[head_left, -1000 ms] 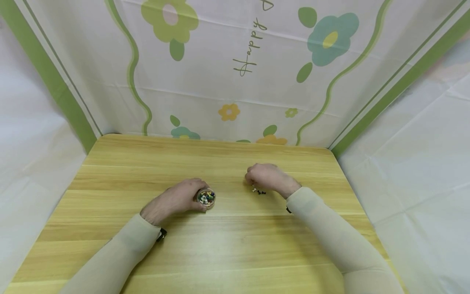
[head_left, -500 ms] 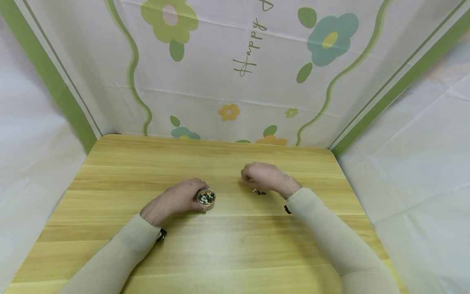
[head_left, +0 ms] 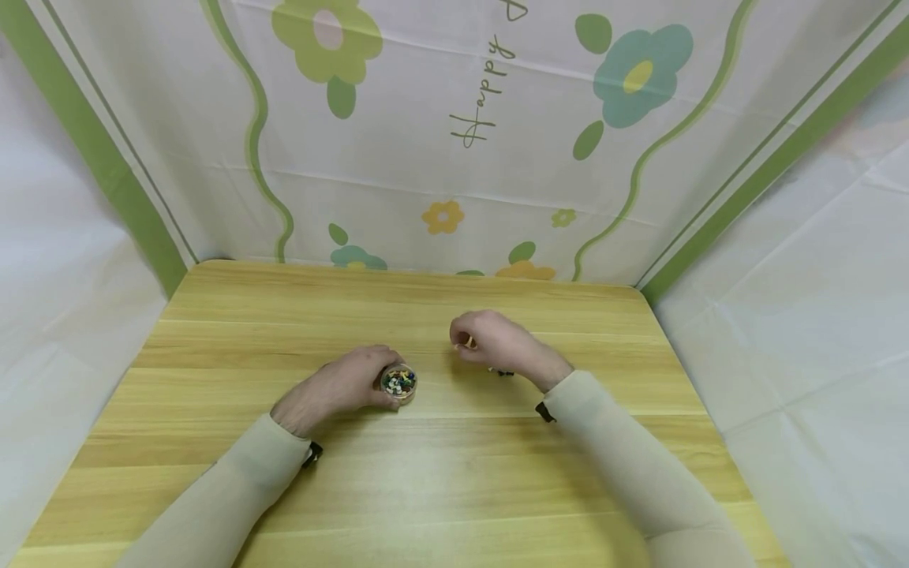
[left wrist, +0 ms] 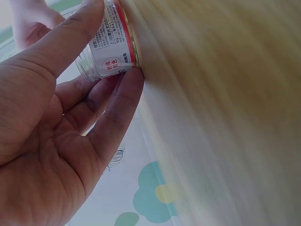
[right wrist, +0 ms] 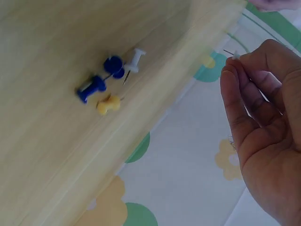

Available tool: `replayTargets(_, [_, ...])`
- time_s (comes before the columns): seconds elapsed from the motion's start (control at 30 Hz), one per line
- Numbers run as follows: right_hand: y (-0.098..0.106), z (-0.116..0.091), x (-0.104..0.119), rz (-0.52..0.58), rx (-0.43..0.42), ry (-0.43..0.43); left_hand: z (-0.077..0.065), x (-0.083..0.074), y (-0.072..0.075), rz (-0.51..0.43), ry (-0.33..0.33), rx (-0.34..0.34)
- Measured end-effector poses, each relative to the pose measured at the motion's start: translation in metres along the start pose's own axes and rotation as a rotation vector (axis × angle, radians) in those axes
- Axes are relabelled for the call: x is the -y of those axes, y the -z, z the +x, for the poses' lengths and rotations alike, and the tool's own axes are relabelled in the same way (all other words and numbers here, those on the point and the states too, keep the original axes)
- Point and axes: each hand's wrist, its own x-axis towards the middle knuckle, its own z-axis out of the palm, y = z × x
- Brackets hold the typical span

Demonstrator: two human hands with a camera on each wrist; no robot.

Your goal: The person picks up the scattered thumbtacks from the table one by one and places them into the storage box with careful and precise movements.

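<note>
My left hand grips a small clear jar with a printed label and a red band, standing on the wooden table. Inside it are many coloured push pins. To the right, my right hand is raised above the table, pinching a whitish push pin between thumb and fingertips, its needle poking out. Loose on the table near that hand lie two blue push pins, a white push pin and a yellow push pin. In the head view my right hand partly hides them.
The wooden table ends at a flower-printed curtain along its back edge. Pale sheets hang at both sides. A dark strap shows at my right wrist, under the sleeve.
My right hand has lifted from beside the loose pins and moved left towards the jar, carrying a push pin. The left hand and jar have stayed in place.
</note>
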Motion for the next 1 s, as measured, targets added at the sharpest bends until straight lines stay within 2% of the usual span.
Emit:
replayTargets(0.13, [-0.002,0.003,0.009,0.077,-0.020,-0.003,0.000,0.000,0.000,0.003,0.004,-0.001])
replayTargets(0.77, [-0.016,0.018,0.046,0.158,-0.030,0.117,0.000,0.003,0.000,-0.001,-0.001,0.005])
replayTargets(1.0, [-0.022,0.022,0.055,0.125,0.002,0.136,0.000,0.002,0.001,-0.012,0.001,0.006])
